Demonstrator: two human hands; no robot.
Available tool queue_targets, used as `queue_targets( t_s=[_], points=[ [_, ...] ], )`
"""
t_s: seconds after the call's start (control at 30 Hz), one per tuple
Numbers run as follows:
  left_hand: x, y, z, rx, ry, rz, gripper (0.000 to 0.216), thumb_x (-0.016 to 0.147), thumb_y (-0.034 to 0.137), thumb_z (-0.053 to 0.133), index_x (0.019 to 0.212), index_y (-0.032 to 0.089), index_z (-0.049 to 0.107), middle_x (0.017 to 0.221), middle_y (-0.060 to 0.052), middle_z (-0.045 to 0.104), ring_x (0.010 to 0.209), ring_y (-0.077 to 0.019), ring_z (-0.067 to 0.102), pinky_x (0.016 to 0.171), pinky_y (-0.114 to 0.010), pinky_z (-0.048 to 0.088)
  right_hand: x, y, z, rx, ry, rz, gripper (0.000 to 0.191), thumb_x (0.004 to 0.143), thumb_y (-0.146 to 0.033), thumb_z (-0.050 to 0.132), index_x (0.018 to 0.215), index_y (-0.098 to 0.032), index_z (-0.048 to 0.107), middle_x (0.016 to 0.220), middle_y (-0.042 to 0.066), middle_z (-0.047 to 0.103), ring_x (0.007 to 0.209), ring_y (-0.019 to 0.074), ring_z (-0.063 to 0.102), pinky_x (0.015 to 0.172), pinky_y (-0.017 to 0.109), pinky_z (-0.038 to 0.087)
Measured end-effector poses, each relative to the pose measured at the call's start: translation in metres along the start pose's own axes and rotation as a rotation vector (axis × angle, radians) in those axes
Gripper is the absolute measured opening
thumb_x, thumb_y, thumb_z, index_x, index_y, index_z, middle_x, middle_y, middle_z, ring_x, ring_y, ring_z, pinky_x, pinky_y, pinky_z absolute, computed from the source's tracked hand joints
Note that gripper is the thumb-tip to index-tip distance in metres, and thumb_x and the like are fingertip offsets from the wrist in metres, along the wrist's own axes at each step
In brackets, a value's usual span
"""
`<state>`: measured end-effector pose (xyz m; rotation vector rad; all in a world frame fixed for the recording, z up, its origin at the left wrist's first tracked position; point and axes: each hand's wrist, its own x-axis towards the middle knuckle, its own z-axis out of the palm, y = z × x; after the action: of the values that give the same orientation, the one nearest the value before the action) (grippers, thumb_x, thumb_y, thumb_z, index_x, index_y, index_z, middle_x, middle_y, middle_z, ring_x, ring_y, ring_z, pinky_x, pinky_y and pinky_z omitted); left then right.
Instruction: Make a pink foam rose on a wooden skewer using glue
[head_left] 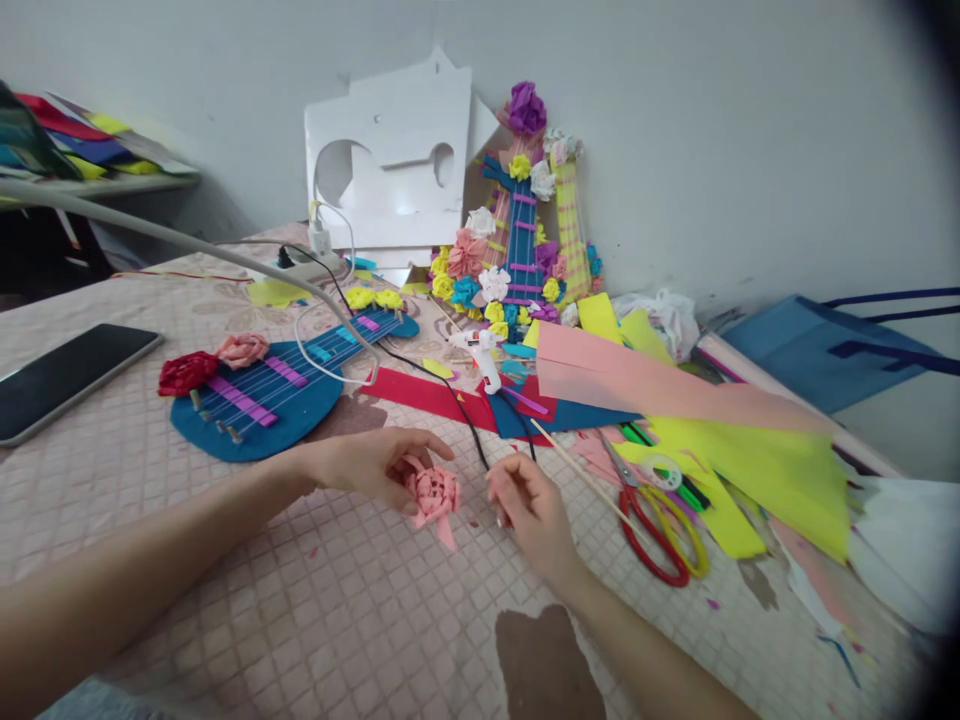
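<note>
My left hand [371,462] pinches a small pink paper rose [433,493] low over the patterned cloth [315,600], with a loose pink strip hanging from it. My right hand [529,505] is just right of the rose, fingers curled together near a thin wooden stick [581,475] that runs up to the left from the scissors; whether it grips the stick is unclear. A black cable [465,420] passes between the two hands.
A blue paper guitar [277,395] with red and pink roses lies at the left, a phone [64,375] beyond it. A white glue gun [481,352], red and yellow scissors [664,525], coloured paper sheets [757,455] and flower-covered guitars [521,240] stand right and behind.
</note>
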<state>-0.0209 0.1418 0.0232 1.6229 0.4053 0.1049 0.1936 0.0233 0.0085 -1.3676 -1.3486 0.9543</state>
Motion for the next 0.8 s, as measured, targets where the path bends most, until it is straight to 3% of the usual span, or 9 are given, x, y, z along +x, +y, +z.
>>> queue_targets(
  t_s=[0.17,0.3,0.47,0.63,0.8],
  points=[
    [0.001,0.002,0.004,0.218,0.079,0.062,0.062,0.07,0.024,0.071,0.127,0.02,0.044,0.088,-0.002,0.062,0.073,-0.0118,0.059,0.06,-0.02,0.044,0.0,0.003,0.011,0.005,-0.137,-0.02,0.014,0.088,-0.032,0.052,0.094,-0.02,0.047,0.068,-0.005,0.05,0.054,0.0091,0.045,0.049,0.021,0.036],
    [0.003,0.001,0.006,0.409,0.152,0.106,0.058,0.071,0.022,0.068,0.125,0.02,0.047,0.085,-0.001,0.063,0.068,-0.0101,0.057,0.057,-0.018,0.042,0.0,0.006,0.015,-0.076,-0.127,-0.046,0.01,0.085,-0.025,0.052,0.092,-0.019,0.048,0.07,-0.004,0.051,0.057,0.0093,0.047,0.049,0.02,0.034],
    [0.006,-0.004,0.007,0.457,0.191,0.148,0.054,0.073,0.025,0.068,0.123,0.02,0.05,0.095,-0.004,0.066,0.08,-0.0145,0.062,0.066,-0.022,0.049,-0.001,0.007,0.017,-0.138,-0.119,-0.083,0.009,0.086,-0.024,0.05,0.093,-0.019,0.05,0.074,-0.002,0.055,0.058,0.0095,0.049,0.049,0.02,0.036],
    [0.008,-0.006,0.006,0.478,0.233,0.196,0.052,0.073,0.027,0.07,0.121,0.018,0.052,0.103,-0.007,0.066,0.088,-0.0171,0.063,0.075,-0.027,0.051,-0.002,0.003,0.011,-0.225,-0.028,-0.171,0.014,0.087,-0.022,0.049,0.099,-0.019,0.053,0.083,0.001,0.059,0.063,0.0106,0.053,0.052,0.021,0.04],
    [0.008,-0.005,0.005,0.522,0.249,0.217,0.051,0.073,0.027,0.071,0.12,0.017,0.053,0.108,-0.009,0.063,0.092,-0.0182,0.062,0.08,-0.03,0.05,0.017,-0.004,-0.028,-0.515,0.195,-0.28,0.01,0.087,-0.022,0.048,0.09,-0.019,0.058,0.081,0.002,0.06,0.066,0.0133,0.053,0.058,0.025,0.041]
  ],
)
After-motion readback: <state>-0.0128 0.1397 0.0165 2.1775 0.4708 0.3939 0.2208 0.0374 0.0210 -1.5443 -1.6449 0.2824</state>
